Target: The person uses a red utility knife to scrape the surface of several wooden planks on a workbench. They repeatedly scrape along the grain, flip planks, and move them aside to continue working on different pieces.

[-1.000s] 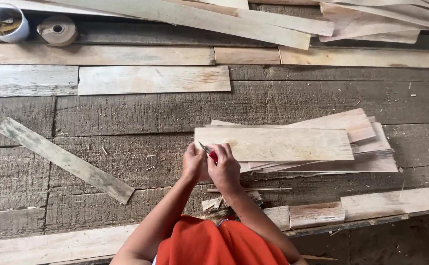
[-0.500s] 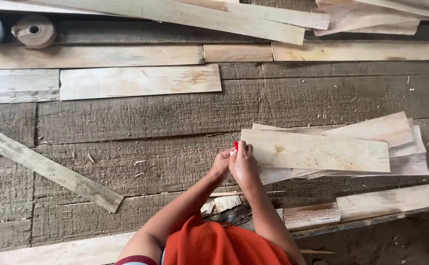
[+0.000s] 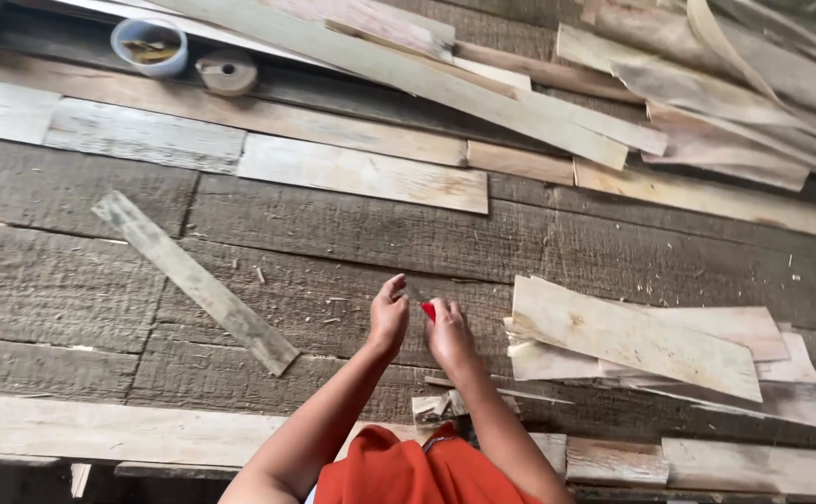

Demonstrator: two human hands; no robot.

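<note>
My right hand (image 3: pixel 449 334) is closed around a small red-handled knife (image 3: pixel 428 310) over the rough wooden bench (image 3: pixel 352 233). My left hand (image 3: pixel 388 315) hovers just left of it, fingers loosely apart, thumb near the blade and holding nothing that I can see. A stack of thin pale wood sheets (image 3: pixel 641 341) lies to the right of both hands, apart from them. Both forearms reach up from my orange garment at the bottom of the view.
A grey wooden slat (image 3: pixel 193 280) lies diagonally at left. Long boards (image 3: pixel 361 173) and curled veneer strips (image 3: pixel 734 103) run along the back. A small blue tub (image 3: pixel 149 45) and a tape roll (image 3: pixel 226 72) sit at top left. Wood scraps (image 3: pixel 436 406) lie near the front edge.
My hands have come off the left end of the sheet stack and now sit to its left, my left hand opening. The view has tilted and swung, showing more of the bench's left.
</note>
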